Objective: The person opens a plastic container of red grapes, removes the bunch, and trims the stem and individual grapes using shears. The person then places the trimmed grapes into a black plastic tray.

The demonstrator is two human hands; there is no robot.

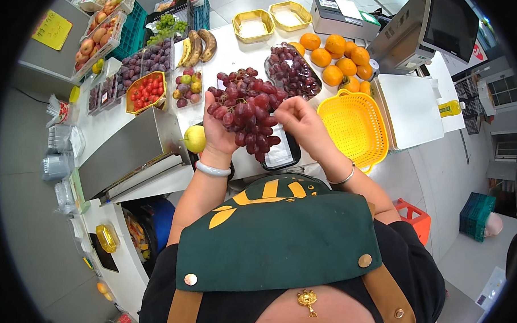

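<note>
A big bunch of red grapes (251, 114) rests on my left hand (219, 132), held above the counter with the palm beneath it. My right hand (300, 122) is at the bunch's right side, thumb and forefinger pinched together at a grape's edge; whether they grip one I cannot tell. Below the bunch lies a black tray (293, 156) with a white liner, partly hidden by the grapes. Behind it stands a wrapped tray of red grapes (293, 68). A yellow plastic basket (353, 126) is to the right of my right hand.
Persimmons (346, 67), two gold-rimmed trays (253, 26) and bananas (195, 47) stand at the back. To the left are a pear (195, 138), a tray of cherry tomatoes (146, 92) and boxed plums (157, 56). A monitor (451, 27) and white foam sheets (410, 109) are at the right.
</note>
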